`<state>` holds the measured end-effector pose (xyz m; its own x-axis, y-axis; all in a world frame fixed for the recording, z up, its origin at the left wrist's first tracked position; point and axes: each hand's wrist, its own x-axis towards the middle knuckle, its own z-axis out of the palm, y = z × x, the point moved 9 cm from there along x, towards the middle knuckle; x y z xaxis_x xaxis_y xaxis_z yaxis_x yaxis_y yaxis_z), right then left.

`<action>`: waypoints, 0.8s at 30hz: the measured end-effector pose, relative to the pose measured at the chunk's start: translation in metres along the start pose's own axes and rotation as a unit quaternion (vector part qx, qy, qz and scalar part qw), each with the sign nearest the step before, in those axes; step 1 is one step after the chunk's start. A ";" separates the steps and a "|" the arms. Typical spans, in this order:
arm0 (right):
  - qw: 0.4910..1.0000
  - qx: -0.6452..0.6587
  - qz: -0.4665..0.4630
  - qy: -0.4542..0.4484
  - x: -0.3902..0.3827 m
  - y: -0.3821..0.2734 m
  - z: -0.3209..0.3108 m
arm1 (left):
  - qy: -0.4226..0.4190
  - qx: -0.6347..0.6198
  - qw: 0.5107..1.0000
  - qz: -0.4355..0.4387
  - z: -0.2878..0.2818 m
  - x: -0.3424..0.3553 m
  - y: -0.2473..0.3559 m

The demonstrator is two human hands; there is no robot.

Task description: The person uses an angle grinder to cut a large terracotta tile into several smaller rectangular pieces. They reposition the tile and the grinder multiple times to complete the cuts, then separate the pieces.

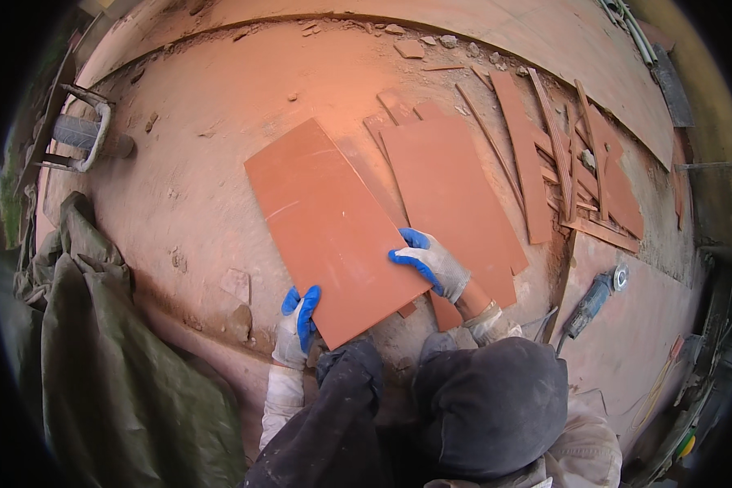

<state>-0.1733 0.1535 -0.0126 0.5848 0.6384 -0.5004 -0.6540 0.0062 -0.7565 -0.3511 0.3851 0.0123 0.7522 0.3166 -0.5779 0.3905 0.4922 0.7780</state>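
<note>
A reddish-brown rectangular tile (333, 220) is held tilted in front of my knees, its far end up and to the left. My left hand (295, 325), in a grey work glove with blue fingertips, grips its near left edge. On the right edge, my right hand (433, 262) in a matching glove has its thumb over the top face. Fingers under the tile are hidden. Just right of it, more tiles of the same colour (461, 187) lie overlapping on the dusty ground.
Cut strips and broken tile pieces (573, 154) are heaped at the far right. An angle grinder (591, 302) lies right of my knee, its cord trailing. A dark green tarp (122, 350) is bunched at the left; beyond it stands a metal-framed object (89, 134). Rubble (447, 41) lines the far edge.
</note>
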 end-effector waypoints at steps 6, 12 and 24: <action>0.961 -0.272 -0.011 0.056 0.009 0.048 -0.015 | 0.078 0.176 0.981 -0.026 -0.044 0.020 -0.031; 0.956 -0.291 0.010 0.037 0.012 0.082 0.004 | 0.145 0.366 0.919 -0.012 -0.090 0.024 -0.034; 0.907 -0.420 0.010 -0.016 -0.002 0.094 0.052 | 0.219 0.623 0.723 0.205 -0.063 0.013 0.011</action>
<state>-0.2605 0.1924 -0.0608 0.5535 0.6542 -0.5155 -0.0607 -0.5856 -0.8083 -0.3704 0.4458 -0.0027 0.8066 0.5893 -0.0465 0.5624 -0.7409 0.3671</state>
